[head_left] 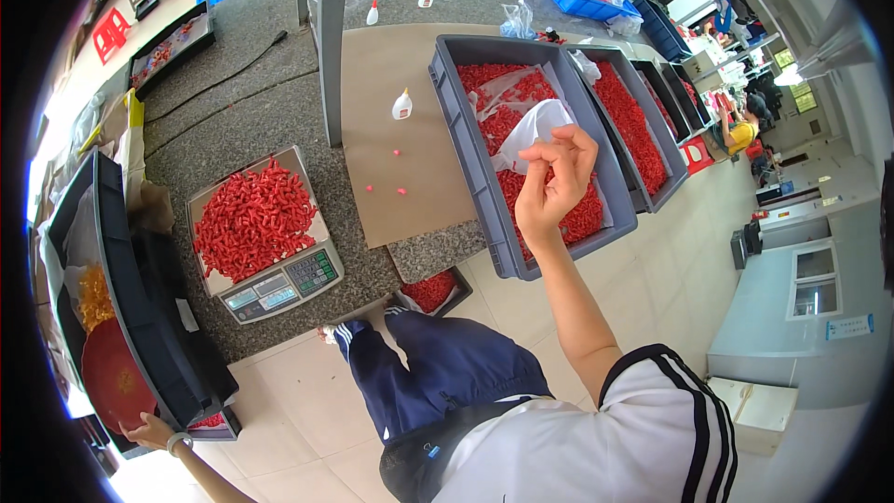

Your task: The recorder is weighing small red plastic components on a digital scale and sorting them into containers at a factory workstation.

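My left hand point(147, 430) grips the lower rim of a dark red round basin point(116, 374), which is tilted against a black crate point(140, 307) at the far left. Over a grey plastic bin point(494, 224) of small red pieces point(507, 121), my right hand point(559, 182) is raised with its fingers curled toward the thumb. Whether anything small is between those fingers cannot be seen. Behind them, a white plastic sheet point(531, 135) lies on the red pieces. A heap of red pieces point(256, 219) fills the pan of a digital scale point(284, 287) between my hands.
Brown cardboard point(410, 158) covers part of the stone table, with a few pink bits and a small white bottle point(402, 104) on it. A grey metal post point(331, 47) rises from the table. More bins of red pieces point(629, 121) stand right; another person point(742, 133) sits farther off.
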The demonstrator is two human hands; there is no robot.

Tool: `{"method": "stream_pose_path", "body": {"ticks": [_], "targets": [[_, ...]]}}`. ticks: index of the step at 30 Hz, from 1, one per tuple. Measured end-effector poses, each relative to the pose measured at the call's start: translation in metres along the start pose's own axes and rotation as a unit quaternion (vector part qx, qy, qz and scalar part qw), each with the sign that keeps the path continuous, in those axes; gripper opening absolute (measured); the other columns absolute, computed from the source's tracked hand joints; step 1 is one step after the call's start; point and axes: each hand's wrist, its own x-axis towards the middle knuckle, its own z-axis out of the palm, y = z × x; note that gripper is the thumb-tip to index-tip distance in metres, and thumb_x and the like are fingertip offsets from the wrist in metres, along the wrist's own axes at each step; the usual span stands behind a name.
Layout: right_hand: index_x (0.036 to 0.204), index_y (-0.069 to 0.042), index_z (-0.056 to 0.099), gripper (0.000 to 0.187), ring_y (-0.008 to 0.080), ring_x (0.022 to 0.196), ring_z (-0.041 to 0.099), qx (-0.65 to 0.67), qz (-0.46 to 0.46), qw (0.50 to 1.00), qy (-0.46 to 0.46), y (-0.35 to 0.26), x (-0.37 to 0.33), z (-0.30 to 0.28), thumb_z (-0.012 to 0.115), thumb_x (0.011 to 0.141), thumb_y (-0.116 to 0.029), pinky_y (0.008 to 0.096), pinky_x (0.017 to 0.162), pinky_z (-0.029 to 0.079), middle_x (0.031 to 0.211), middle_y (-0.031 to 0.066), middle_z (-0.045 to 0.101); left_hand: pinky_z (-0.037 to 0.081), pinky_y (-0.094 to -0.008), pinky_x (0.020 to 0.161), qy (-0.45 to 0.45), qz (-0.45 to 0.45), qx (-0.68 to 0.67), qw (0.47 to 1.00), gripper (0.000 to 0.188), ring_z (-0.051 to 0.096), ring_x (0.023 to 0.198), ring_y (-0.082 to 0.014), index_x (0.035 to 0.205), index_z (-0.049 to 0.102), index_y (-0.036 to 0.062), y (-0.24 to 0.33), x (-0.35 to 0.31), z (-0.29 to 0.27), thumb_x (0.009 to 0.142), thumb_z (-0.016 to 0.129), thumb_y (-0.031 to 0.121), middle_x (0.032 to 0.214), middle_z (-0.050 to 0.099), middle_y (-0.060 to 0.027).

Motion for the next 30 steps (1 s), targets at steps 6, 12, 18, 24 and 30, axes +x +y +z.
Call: {"method": "stream_pose_path", "body": {"ticks": [6, 12, 18, 24, 30], "targets": [[0.065, -0.004, 0.059, 0.024, 0.0184, 0.079, 0.051, 0.056, 0.044, 0.997, -0.023, -0.005, -0.004, 0.007, 0.050, 0.073, 0.017, 0.0255, 0.065, 0.046, 0.101, 0.0111, 0.047, 0.047, -0.0453, 0.089, 0.027, 0.027, 0.017, 0.999, 0.057, 0.057, 0.096, -0.0412, 0.126, 0.041, 0.0042, -0.018, 0.005, 0.007, 0.074, 0.058, 0.017, 0.111, 0.054, -0.0255], [0.065, -0.002, 0.063, 0.026, 0.0159, 0.074, 0.049, 0.090, 0.007, 0.996, -0.019, 0.001, -0.004, 0.011, 0.049, 0.067, 0.019, 0.0235, 0.061, 0.041, 0.099, 0.0107, 0.048, 0.047, -0.0447, 0.089, 0.019, 0.019, 0.027, 0.999, 0.055, 0.058, 0.095, -0.0409, 0.126, 0.041, 0.0044, -0.019, 0.005, 0.011, 0.075, 0.056, 0.019, 0.112, 0.054, -0.0261], [0.070, -0.003, 0.067, 0.026, 0.0119, 0.060, 0.040, 0.094, -0.004, 0.994, -0.051, 0.000, -0.007, 0.012, 0.049, 0.067, 0.016, 0.0223, 0.054, 0.034, 0.098, 0.0097, 0.049, 0.046, -0.0452, 0.090, 0.020, 0.006, 0.031, 0.999, 0.055, 0.057, 0.098, -0.0396, 0.126, 0.042, 0.0045, -0.027, 0.003, 0.015, 0.074, 0.055, 0.019, 0.114, 0.053, -0.0250], [0.077, -0.003, 0.067, 0.025, 0.0121, 0.062, 0.042, 0.072, 0.022, 0.996, -0.052, 0.006, -0.001, 0.013, 0.049, 0.072, 0.014, 0.0231, 0.057, 0.035, 0.097, 0.0098, 0.048, 0.047, -0.0449, 0.089, 0.010, -0.003, 0.013, 1.000, 0.055, 0.057, 0.097, -0.0396, 0.126, 0.042, 0.0046, -0.020, 0.003, 0.019, 0.075, 0.055, 0.020, 0.112, 0.054, -0.0252], [0.087, -0.003, 0.065, 0.020, 0.0188, 0.075, 0.050, 0.035, 0.066, 0.995, -0.060, 0.000, -0.002, 0.017, 0.050, 0.079, 0.008, 0.0271, 0.066, 0.041, 0.097, 0.0117, 0.051, 0.048, -0.0463, 0.083, 0.033, 0.044, 0.009, 0.998, 0.056, 0.058, 0.092, -0.0394, 0.124, 0.043, 0.0052, -0.039, 0.006, 0.028, 0.075, 0.059, 0.025, 0.109, 0.055, -0.0241]]}}
